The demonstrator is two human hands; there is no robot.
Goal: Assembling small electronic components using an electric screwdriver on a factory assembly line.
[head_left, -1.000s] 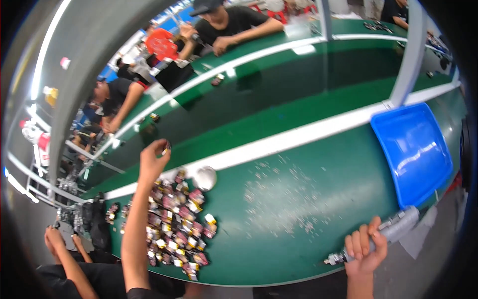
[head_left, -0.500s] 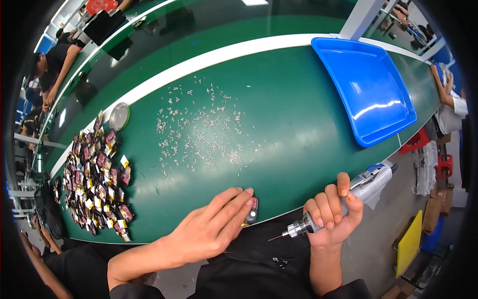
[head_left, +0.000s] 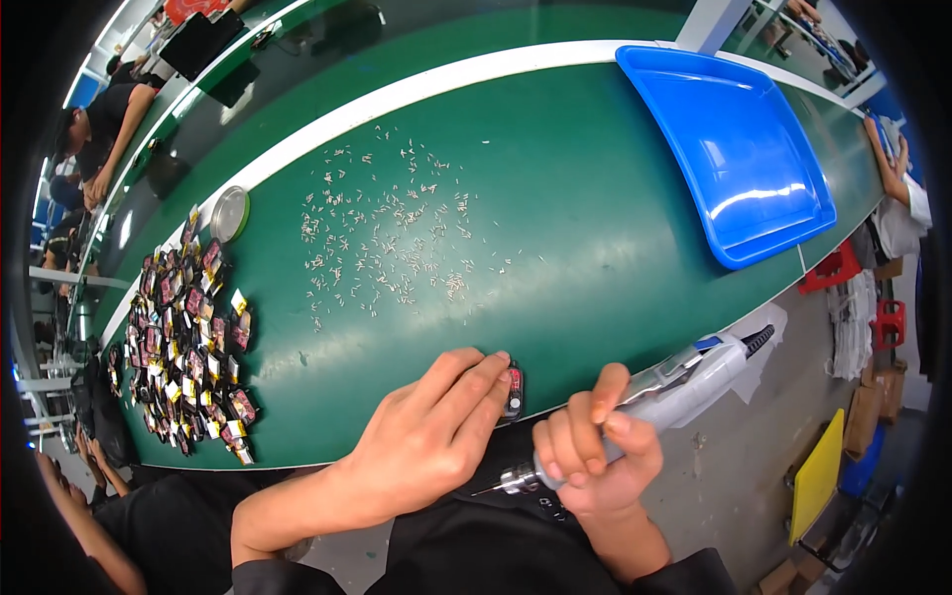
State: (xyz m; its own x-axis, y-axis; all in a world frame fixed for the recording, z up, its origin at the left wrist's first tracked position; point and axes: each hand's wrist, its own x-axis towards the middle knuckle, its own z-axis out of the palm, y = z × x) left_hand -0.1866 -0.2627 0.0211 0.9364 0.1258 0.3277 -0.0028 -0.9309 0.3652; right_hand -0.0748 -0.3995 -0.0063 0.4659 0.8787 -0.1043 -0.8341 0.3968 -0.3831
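Observation:
At the near edge of the green bench, my left hand (head_left: 436,421) presses together around a small dark electronic device (head_left: 515,389) with red on its top. Part of the device is hidden beneath my fingers. My right hand (head_left: 595,446) is wrapped round a grey electric screwdriver (head_left: 684,382), its thin bit pointing left, low in front of my body. Beyond my left hand, several tiny pale pin-like pieces (head_left: 407,213) lie scattered over the bench. To the left spreads a heap of similar small dark devices (head_left: 188,347) with yellow and white bits.
A blue plastic tray (head_left: 734,159) stands on the bench at the far right. A round shallow tin (head_left: 230,214) sits by the heap, near the white bench rail (head_left: 416,77). Other people sit at the left, and another person's arm (head_left: 888,164) shows at the right.
My right hand has moved left and down with the screwdriver, bringing its bit close to my left hand. My left hand stays on the device; the view has shifted slightly.

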